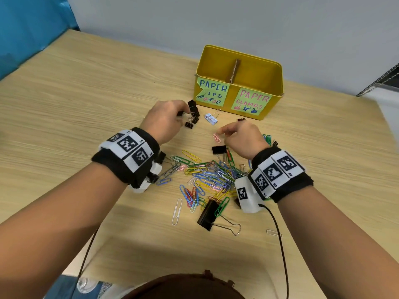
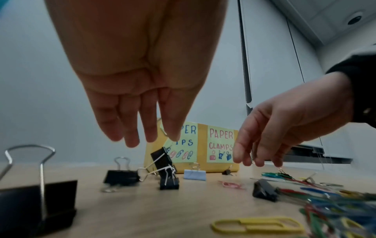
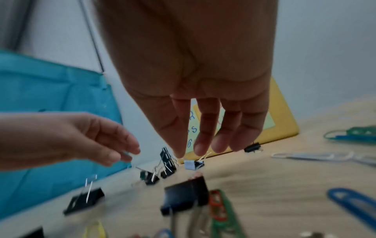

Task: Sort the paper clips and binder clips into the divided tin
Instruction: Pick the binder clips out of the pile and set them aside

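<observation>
My left hand [image 1: 165, 119] hangs with loose fingers above a cluster of black binder clips [image 1: 192, 114]; I can't tell whether its grip touches a wire handle. My right hand [image 1: 241, 137] is relaxed too, gripping nothing, fingertips over a pink clip [image 1: 216, 138]. Between the hands lies a pale blue binder clip [image 1: 211, 118]. The yellow tin [image 1: 238, 83] (labelled PAPER CLAMPS on its right half) stands at the table's [image 1: 75, 100] far edge. The paper clips [image 1: 207, 178] lie heaped nearer me.

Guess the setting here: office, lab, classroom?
Likely an office or lab desk: a wood-grain table against a plain wall, a hand-labelled yellow tin, and a blue partition at one side.
</observation>
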Motion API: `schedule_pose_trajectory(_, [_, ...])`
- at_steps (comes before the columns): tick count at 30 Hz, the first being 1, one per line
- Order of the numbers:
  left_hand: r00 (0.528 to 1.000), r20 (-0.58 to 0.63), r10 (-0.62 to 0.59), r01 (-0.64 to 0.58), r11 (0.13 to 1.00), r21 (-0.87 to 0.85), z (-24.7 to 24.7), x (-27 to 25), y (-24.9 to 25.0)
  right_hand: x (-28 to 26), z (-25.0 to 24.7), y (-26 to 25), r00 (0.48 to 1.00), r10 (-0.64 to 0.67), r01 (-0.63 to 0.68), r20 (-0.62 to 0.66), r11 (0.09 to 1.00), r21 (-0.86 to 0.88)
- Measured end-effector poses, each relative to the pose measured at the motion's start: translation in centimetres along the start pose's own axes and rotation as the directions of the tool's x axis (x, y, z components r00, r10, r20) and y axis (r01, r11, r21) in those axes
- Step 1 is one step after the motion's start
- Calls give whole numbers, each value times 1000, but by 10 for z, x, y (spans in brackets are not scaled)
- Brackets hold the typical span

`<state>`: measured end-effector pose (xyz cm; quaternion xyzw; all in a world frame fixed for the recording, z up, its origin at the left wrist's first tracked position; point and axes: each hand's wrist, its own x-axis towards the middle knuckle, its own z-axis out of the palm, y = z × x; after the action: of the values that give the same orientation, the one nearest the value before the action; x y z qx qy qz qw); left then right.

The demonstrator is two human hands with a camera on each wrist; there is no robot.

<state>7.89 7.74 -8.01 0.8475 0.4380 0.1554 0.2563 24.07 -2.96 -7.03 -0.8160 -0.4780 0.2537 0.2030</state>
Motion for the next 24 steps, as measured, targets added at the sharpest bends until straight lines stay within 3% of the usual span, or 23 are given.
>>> schedule_pose_trajectory(4, [998,11,67,-67,995,69,6,-9,3,1,13,7,995,4,20,103,972,-232])
schedule_pose_trajectory(6, [986,134,95,-105,992,73,8,-14,7,3,16,8,990,16,26,141,957,-287])
schedule_pose_trajectory(10, [862,507,28,-135,975,175,18,-26,9,5,11,8,997,-50,69,66,941,-330])
schedule_pose_trajectory(12, [813,581,39,-205,953,222,18,-30,7,3,7,8,984,-73,125,160,932,-341])
schedule_pose_trajectory(15, [781,621,69,-236,953,190,14,-26,13,-4,-1,8,971,-70,140,230,943,-302])
schedule_pose_trajectory(17, [812,572,113,-242,958,155,16,-16,22,-4,-5,8,984,-91,134,153,944,-300])
schedule_pose_trajectory(19, [820,541,187,-312,939,147,25,-2,32,-4,-6,5,972,-92,159,216,934,-320])
schedule_pose_trajectory(21, [765,599,238,-420,889,183,34,9,41,-3,-3,0,936,-53,196,347,899,-392])
schedule_pose_trajectory(22, [735,636,236,-463,860,216,38,11,43,-1,0,0,930,-33,199,365,882,-428])
schedule_pose_trajectory(24, [723,659,207,-492,824,281,41,12,41,7,0,4,950,-22,171,312,871,-460])
